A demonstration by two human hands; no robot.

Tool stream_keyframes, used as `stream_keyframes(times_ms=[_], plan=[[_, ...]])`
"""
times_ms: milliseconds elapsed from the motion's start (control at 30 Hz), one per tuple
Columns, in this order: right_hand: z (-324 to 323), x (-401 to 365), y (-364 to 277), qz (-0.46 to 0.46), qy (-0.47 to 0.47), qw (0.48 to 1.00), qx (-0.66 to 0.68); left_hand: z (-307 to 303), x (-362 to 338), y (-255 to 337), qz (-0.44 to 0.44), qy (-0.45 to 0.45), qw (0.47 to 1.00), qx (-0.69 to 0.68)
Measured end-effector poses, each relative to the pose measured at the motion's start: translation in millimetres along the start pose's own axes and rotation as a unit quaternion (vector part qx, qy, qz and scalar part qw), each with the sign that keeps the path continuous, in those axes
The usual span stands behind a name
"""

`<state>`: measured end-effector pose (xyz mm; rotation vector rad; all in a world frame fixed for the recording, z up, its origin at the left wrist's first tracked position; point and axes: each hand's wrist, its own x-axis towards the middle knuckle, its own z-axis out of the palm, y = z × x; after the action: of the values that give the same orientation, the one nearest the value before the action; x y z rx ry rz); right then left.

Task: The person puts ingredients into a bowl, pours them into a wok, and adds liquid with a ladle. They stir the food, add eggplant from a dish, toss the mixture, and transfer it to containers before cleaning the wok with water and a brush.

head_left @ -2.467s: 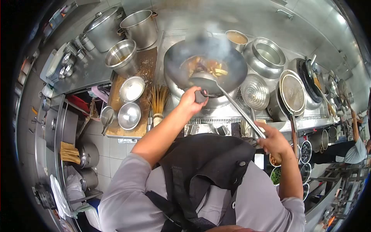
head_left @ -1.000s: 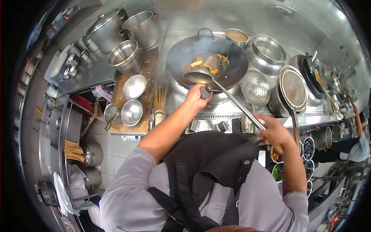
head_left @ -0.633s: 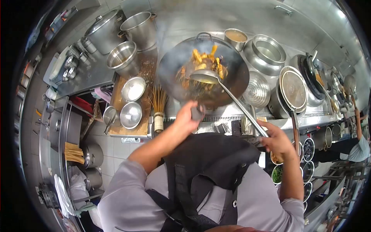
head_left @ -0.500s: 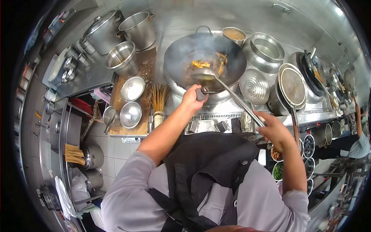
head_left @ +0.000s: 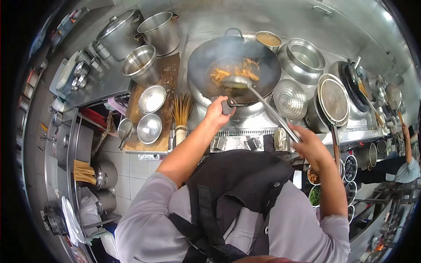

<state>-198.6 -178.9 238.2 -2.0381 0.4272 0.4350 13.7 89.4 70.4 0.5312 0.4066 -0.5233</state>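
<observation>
A large dark wok (head_left: 201,65) sits on the stove, steam rising from it. My left hand (head_left: 219,111) is closed around a dark pad at the wok's near handle. In my right hand (head_left: 310,144) is the end of a long metal ladle (head_left: 269,109), which slants up and left into the wok. The ladle's bowl lies against the pieces of orange-brown food (head_left: 245,70). More of the food shows to the left of the bowl, and part of it is veiled by steam.
Right of the wok are a perforated skimmer (head_left: 290,99), a round strainer (head_left: 334,101) and a pot of brown liquid (head_left: 268,39). Bamboo sticks (head_left: 180,109) and metal bowls (head_left: 149,129) stand to the left. Another person (head_left: 408,168) works at the far right.
The ladle bowl has shifted slightly right in the wok. The food is now spread in two patches, to the left of the bowl and above it. Both hands keep their grips.
</observation>
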Motion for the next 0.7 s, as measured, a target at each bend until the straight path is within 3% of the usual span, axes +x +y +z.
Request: stream_keyframes(times_ms=[33, 100, 200, 233, 267, 300, 333, 433, 500, 600, 633, 700], plan=[[8.9, 23.2, 14.1, 0.0, 0.003, 1.0, 0.001, -11.2, 8.2, -5.8, 0.005, -0.035, 0.999, -0.019], [25.5, 81.8, 53.4, -0.208, 0.118, 0.957, -0.166, -32.8, -20.8, -29.7, -0.016, -0.003, 1.0, 0.019], [23.3, 53.3, 45.4, -0.252, 0.087, 0.954, -0.134, -47.1, -66.4, -39.2, -0.025, -0.049, 0.998, 0.043], [16.2, 34.0, 33.8, -0.255, 0.083, 0.954, -0.134, -29.9, -81.5, -31.6, -0.022, -0.035, 0.999, 0.027], [3.8, 8.1, 20.1, -0.136, 0.013, 0.991, 0.012, -18.0, -91.6, -26.0, -0.019, -0.019, 1.0, 0.011], [-4.5, -6.2, 15.0, -0.007, -0.057, 0.986, 0.156, -1.2, -79.3, -14.6, -0.008, 0.017, 1.0, -0.022], [-11.3, -5.2, 15.6, 0.002, -0.079, 0.991, 0.109, 18.3, -68.1, -5.1, 0.0, 0.041, 0.999, -0.016], [-1.7, 20.1, -1.8, 0.008, -0.072, 0.996, 0.049, 22.9, -9.3, -3.8, 0.017, 0.061, 0.998, 0.004], [23.0, 58.0, 5.1, -0.137, 0.039, 0.989, -0.049, -11.2, -6.7, -22.8, 0.011, 0.025, 1.0, -0.008], [42.1, 60.0, 17.4, -0.141, 0.034, 0.988, 0.05, -58.7, -48.2, -42.6, -0.029, -0.049, 0.998, 0.022], [43.1, 54.7, 36.7, -0.135, -0.009, 0.977, 0.167, -27.7, -89.2, -36.0, -0.015, -0.02, 0.999, 0.041], [53.0, 36.1, 52.2, -0.144, -0.012, 0.922, 0.359, -26.5, -75.4, -16.5, -0.068, -0.053, 0.996, -0.039]])
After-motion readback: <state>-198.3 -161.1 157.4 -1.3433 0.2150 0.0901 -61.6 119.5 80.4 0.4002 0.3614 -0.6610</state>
